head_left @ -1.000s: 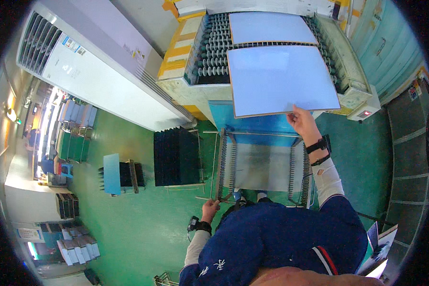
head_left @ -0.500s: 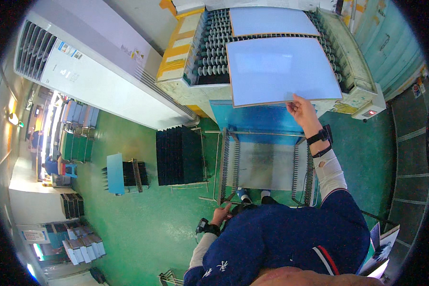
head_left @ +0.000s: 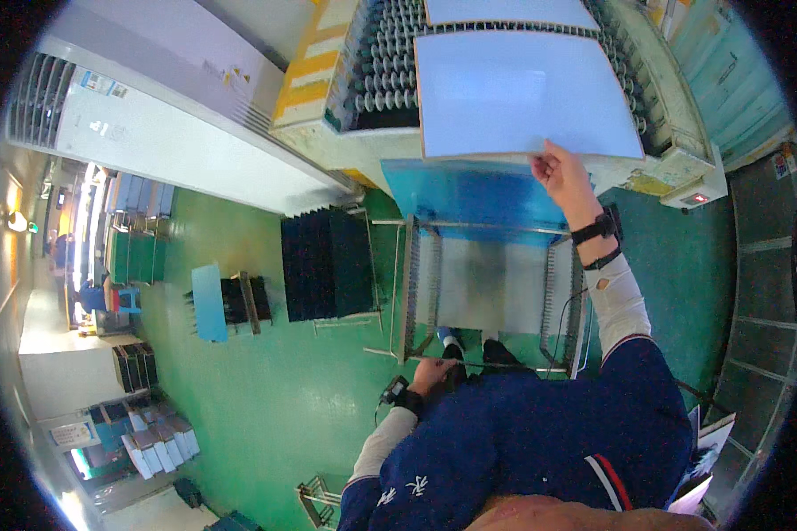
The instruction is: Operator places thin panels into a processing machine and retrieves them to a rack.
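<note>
Right hand point(head_left: 560, 177) pinches a white rectangular panel point(head_left: 522, 96) over the grey-disc roller conveyor point(head_left: 388, 88); keep it level; left hand's point(head_left: 429, 377) grip unclear.

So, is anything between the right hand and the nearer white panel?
Nothing visible: the right hand is at the near edge of the nearer white panel, fingertips overlapping it. The farther white panel lies beyond, on the rollers.

Far white panel point(head_left: 509, 11) and roller machine point(head_left: 385, 80) cut off at top. Can't tell if left hand point(head_left: 431, 375) touches rack point(head_left: 407, 292). Distant co-worker point(head_left: 92, 296) too small to make out.
</note>
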The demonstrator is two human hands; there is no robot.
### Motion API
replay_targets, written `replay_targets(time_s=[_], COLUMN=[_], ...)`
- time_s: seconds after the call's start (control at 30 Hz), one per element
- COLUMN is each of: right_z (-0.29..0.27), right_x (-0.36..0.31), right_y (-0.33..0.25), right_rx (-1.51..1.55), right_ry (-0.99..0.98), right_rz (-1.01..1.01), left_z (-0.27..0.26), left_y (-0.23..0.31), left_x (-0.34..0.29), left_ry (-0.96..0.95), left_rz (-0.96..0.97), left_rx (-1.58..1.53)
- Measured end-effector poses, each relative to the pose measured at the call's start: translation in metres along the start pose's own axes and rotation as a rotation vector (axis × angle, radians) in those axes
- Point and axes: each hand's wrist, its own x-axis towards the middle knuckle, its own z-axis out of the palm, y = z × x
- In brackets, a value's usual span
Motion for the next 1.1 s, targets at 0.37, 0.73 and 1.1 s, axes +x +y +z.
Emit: replay_targets(time_s=[0.37,0.73,1.1], right_z=[0.014,-0.002,0.011], right_x=[-0.004,0.033,0.039], right_y=[0.085,0.214,0.236], right_rx=[-0.751,-1.789,-2.215], right_ry=[-0.210,-0.340,-0.813], right_rz=[0.190,-0.221,-0.719], left_z=[-0.001,0.009,0.001], left_y=[0.045,0.037,0.038], left_x=[-0.021,-0.011,-0.020], left_ry=[0.035,0.040,-0.001], left_rz=[0.076,0.029,-0.015], left_rx=[0.602,0.610,0.439])
